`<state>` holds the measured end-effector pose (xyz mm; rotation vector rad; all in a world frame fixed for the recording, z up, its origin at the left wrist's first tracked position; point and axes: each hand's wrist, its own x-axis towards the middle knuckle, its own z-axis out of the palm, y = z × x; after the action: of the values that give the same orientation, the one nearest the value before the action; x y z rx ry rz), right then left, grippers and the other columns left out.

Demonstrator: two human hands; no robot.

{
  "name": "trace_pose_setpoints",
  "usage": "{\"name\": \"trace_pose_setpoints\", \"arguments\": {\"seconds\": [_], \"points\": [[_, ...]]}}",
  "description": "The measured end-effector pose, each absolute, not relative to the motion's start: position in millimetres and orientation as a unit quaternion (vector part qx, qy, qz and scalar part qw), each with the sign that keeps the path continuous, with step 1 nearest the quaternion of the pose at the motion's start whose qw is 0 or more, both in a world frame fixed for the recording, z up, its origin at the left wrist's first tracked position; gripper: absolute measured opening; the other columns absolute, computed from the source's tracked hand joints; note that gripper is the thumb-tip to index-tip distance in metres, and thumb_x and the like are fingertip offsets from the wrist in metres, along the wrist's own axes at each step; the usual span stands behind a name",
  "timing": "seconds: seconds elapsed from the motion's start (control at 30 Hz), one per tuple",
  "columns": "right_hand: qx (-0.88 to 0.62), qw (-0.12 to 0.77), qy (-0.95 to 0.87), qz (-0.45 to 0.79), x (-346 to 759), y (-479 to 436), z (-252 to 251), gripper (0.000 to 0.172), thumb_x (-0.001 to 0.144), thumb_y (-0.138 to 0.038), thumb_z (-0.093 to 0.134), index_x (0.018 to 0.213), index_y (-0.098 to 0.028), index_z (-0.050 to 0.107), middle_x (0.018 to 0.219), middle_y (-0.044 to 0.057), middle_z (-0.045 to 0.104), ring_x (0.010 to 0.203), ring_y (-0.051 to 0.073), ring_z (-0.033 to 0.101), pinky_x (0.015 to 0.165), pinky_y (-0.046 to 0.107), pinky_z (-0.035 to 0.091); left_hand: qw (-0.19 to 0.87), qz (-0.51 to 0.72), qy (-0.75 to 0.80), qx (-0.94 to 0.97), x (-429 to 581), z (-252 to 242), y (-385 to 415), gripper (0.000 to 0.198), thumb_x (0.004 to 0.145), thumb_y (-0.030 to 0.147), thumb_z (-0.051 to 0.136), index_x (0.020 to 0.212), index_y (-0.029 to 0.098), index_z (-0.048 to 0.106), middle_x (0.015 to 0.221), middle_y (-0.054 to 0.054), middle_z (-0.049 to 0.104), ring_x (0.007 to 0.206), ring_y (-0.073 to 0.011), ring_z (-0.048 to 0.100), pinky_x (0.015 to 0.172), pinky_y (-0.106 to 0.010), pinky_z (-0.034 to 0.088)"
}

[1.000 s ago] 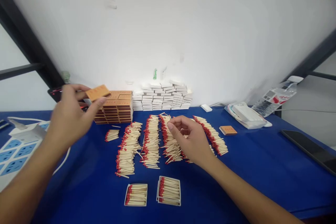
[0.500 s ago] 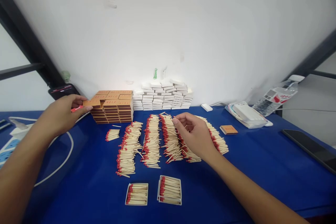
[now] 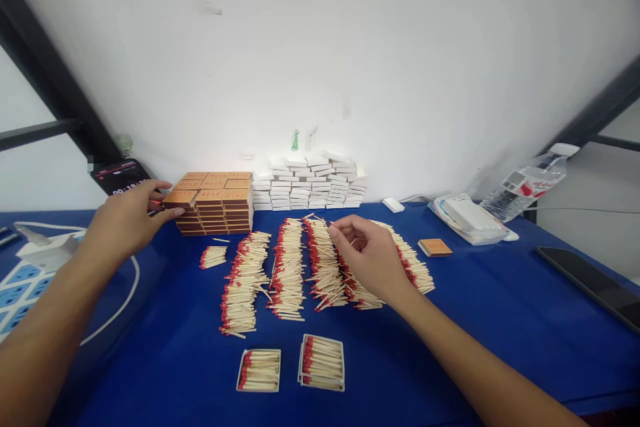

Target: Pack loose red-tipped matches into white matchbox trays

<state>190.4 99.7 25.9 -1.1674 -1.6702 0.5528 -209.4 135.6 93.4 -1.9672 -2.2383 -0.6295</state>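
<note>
The left hand (image 3: 123, 220), left of the frame's centre, is bare, with slim fingers and a smooth back. Its forearm (image 3: 65, 320) is bare down to the lower left edge. The right hand (image 3: 373, 257), right of centre, is bare too, its thumbnail short; its bare, slender forearm (image 3: 465, 353) widens towards the lower right.

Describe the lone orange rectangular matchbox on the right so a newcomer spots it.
Start at the blue tabletop and find the rows of red-tipped wooden matches across its middle. Just right of the rightmost row lies the flat orange rectangular matchbox. It sits apart, whereas the other orange matchboxes form a stack at the left.
</note>
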Motion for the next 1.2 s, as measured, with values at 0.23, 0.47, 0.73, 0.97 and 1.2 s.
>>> {"name": "trace_pose_setpoints", "arguments": {"seconds": [0.23,0.47,0.73,0.97,1.2], "points": [[-0.480,0.487,-0.697,0.214,190,99,27,0.024,0.099,-0.041,0.065,0.088,-0.022,0.073,0.075,0.002,0.070,0.064,0.016,0.059,0.057,0.030,0.046,0.075,-0.205,-0.735,-0.642,-198,94,132,0.058,0.095,0.058,0.060,0.138,0.019,0.061,0.110,-0.011,0.082,0.105,-0.0335,0.074,0.080,-0.038,0.051],[-0.487,0.482,-0.695,0.219,191,98,28,0.023,0.098,-0.041,0.065,0.088,-0.021,0.073,0.073,0.001,0.069,0.063,0.015,0.058,0.057,0.029,0.046,0.076,-0.208,-0.738,-0.637,-198,94,133,0.059,0.095,0.059,0.060,0.139,0.019,0.061,0.109,-0.012,0.082,0.104,-0.0341,0.074,0.079,-0.038,0.050],[-0.493,0.480,-0.695,0.207,194,98,32,0.026,0.098,-0.044,0.065,0.086,-0.022,0.072,0.070,0.001,0.068,0.061,0.015,0.057,0.056,0.029,0.044,0.090,-0.202,-0.741,-0.634,-192,96,127,0.069,0.095,0.064,0.060,0.147,0.020,0.052,0.125,-0.012,0.079,0.114,-0.0384,0.071,0.089,-0.045,0.052],[-0.490,0.473,-0.707,0.194,195,100,30,0.026,0.099,-0.044,0.064,0.085,-0.022,0.071,0.069,0.001,0.068,0.061,0.015,0.057,0.056,0.029,0.044,0.211,-0.226,-0.686,-0.659,-184,90,122,0.083,0.092,0.068,0.063,0.151,0.012,0.047,0.130,-0.019,0.073,0.114,-0.0419,0.066,0.090,-0.050,0.055],[-0.500,0.471,-0.702,0.189,194,98,33,0.024,0.098,-0.042,0.065,0.085,-0.022,0.072,0.068,0.000,0.066,0.059,0.015,0.056,0.054,0.028,0.043,0.275,-0.263,-0.630,-0.677,-162,91,111,0.082,0.092,0.063,0.068,0.150,0.007,0.051,0.135,-0.026,0.068,0.125,-0.0468,0.061,0.104,-0.058,0.053]]}}
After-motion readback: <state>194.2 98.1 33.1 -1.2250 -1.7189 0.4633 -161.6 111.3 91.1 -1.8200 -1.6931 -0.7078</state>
